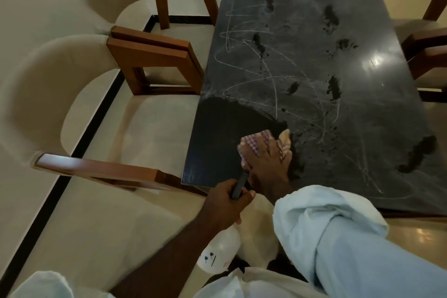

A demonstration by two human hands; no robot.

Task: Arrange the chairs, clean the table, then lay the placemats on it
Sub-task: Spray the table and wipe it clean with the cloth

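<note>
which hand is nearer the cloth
Right. The right hand presses on the cloth; the left hand grips the spray bottle just off the table near edge.

Right sleeve [343, 237] pale blue, rolled into thick cuff; left sleeve [42, 284] same pale blue, bunched at elbow.

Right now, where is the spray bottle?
Low in the head view, the left hand grips the spray bottle off the near left corner of the table, beside the right hand.
</note>
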